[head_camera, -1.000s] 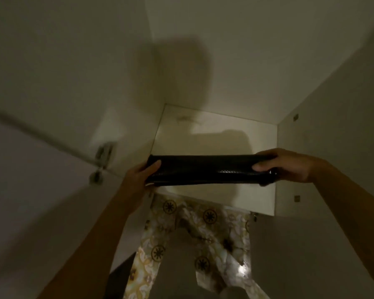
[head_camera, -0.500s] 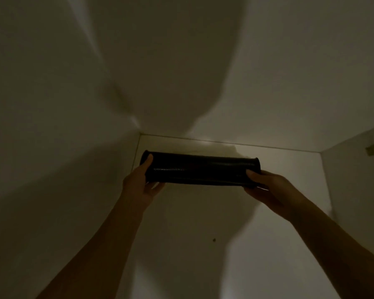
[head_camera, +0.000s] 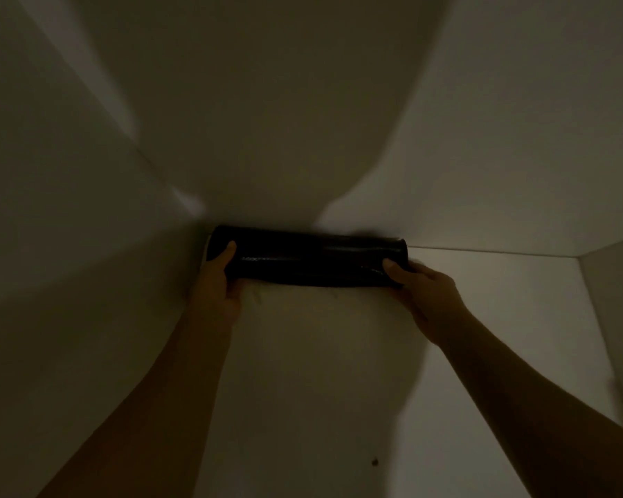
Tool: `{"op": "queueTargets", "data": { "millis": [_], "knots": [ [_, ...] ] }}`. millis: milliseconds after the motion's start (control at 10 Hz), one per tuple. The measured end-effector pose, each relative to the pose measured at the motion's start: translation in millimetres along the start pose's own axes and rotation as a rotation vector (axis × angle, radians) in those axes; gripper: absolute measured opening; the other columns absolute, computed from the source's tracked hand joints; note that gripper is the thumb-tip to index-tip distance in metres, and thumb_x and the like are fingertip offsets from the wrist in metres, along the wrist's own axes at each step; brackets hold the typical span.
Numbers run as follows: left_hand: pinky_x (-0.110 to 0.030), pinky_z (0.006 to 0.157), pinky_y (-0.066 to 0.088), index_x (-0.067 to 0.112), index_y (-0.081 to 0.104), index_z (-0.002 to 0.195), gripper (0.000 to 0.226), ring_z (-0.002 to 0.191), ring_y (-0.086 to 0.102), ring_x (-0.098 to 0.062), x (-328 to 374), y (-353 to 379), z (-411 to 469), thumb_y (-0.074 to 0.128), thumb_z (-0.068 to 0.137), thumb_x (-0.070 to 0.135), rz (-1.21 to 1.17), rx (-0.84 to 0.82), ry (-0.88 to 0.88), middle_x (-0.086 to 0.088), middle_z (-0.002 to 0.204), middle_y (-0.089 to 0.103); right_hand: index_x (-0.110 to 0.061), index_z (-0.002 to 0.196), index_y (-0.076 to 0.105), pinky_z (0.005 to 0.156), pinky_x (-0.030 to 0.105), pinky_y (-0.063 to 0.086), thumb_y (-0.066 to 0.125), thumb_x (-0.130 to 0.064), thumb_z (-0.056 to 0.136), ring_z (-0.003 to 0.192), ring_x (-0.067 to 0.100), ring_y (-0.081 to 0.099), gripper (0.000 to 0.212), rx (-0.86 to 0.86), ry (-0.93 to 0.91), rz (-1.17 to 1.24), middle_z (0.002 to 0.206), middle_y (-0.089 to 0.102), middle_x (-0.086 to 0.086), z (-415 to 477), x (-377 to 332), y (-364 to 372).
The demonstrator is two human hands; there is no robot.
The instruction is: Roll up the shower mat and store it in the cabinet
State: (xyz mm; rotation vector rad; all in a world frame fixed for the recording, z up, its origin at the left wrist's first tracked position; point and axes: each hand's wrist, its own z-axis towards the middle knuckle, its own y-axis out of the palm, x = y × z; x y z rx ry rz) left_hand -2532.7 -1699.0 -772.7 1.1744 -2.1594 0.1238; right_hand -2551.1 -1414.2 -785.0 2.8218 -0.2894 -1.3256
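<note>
The shower mat [head_camera: 310,258] is a tight black roll lying crosswise deep inside the white cabinet [head_camera: 500,318], close against the back wall and near the left rear corner. My left hand [head_camera: 218,278] grips the roll's left end, thumb on top. My right hand [head_camera: 425,292] holds the right end from below and in front. Both forearms reach in over the cabinet floor. Whether the roll rests on the floor or hangs just above it, I cannot tell.
The cabinet's left wall [head_camera: 69,228], back wall [head_camera: 339,102] and right wall [head_camera: 619,318] close in around the roll. A small dark speck [head_camera: 374,461] marks the floor near the front. The inside is dim, with a large shadow over the back wall.
Both hands have carried the roll from the cabinet opening deep inside, up to the back wall. The view has followed, so the patterned floor and door hinge are gone from sight.
</note>
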Motion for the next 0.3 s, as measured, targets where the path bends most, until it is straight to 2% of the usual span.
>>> {"op": "queueTargets", "data": {
  "millis": [100, 200, 300],
  "knots": [
    [-0.017, 0.062, 0.053, 0.004, 0.051, 0.133, 0.038, 0.089, 0.064, -0.006, 1.5, 6.4, 5.1, 0.054, 0.097, 0.015, -0.033, -0.038, -0.002, -0.008, 0.13, 0.055, -0.016, 0.097, 0.074, 0.082, 0.033, 0.058, 0.088, -0.034, 0.058, 0.092, 0.021, 0.071, 0.045, 0.112, -0.082, -0.098, 0.1, 0.074, 0.006, 6.7, 1.4, 4.3],
    [-0.025, 0.062, 0.055, 0.004, 0.055, 0.128, 0.04, 0.097, 0.06, -0.017, 5.8, 8.0, 14.4, 0.061, 0.093, 0.02, 0.092, 0.04, 0.04, -0.01, 0.128, 0.057, -0.013, 0.098, 0.074, 0.082, 0.037, 0.057, 0.084, -0.052, 0.063, 0.086, 0.022, 0.07, 0.053, 0.229, -0.119, -0.419, 0.088, 0.074, 0.002, 6.3, -1.8, 10.1],
    [-0.047, 0.104, 0.043, 0.006, 0.043, 0.14, 0.064, 0.128, 0.046, -0.029, 10.0, 3.6, 10.6, 0.065, 0.089, 0.037, 0.386, 0.146, -0.006, -0.012, 0.144, 0.045, -0.012, 0.106, 0.071, 0.086, 0.031, 0.048, 0.068, -0.066, 0.074, 0.097, 0.025, 0.067, 0.063, 0.292, -0.223, -0.852, 0.101, 0.073, 0.005, -14.2, -16.1, 14.5]
  ]
}}
